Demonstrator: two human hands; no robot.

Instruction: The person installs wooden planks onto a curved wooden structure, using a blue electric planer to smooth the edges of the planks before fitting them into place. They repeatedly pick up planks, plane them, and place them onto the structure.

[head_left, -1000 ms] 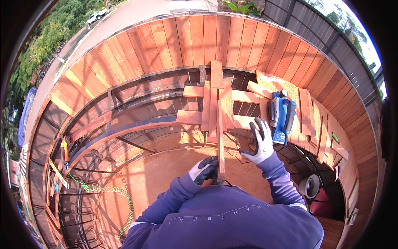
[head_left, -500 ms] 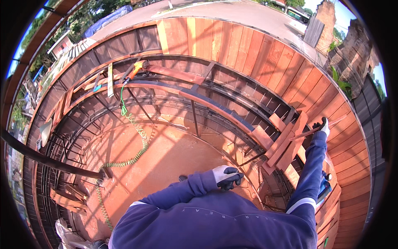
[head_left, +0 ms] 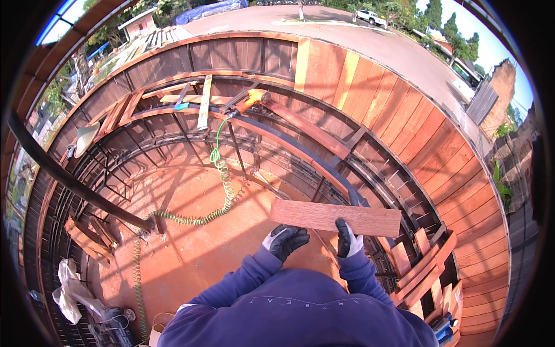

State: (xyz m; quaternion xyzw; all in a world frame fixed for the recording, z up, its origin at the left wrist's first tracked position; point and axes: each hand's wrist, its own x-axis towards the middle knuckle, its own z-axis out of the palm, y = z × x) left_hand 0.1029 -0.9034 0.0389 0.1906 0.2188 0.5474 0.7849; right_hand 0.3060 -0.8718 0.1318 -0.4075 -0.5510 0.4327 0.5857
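A wide reddish-brown plank (head_left: 370,218) lies across the space in front of my body, its long face showing. My right hand (head_left: 348,237) is closed on its lower edge, thumb on the face. My left hand (head_left: 284,242) is just under the plank's left end, fingers curled; I cannot make out what is in them. Beyond the plank runs the curved dark-topped rail (head_left: 300,151). To the right, short boards (head_left: 420,272) rest crosswise over the framework.
An orange nail gun (head_left: 250,103) rests on the framework with a green coiled hose (head_left: 227,188). A dark pole (head_left: 75,181) slants at left over the reddish floor (head_left: 188,263). A blue power tool (head_left: 444,328) is at lower right. Curved plank cladding (head_left: 465,202) surrounds me.
The view has swung left. My right hand, stretched out to the boards on the right half a second ago, has come back in front of me with the plank; my left hand is beside it.
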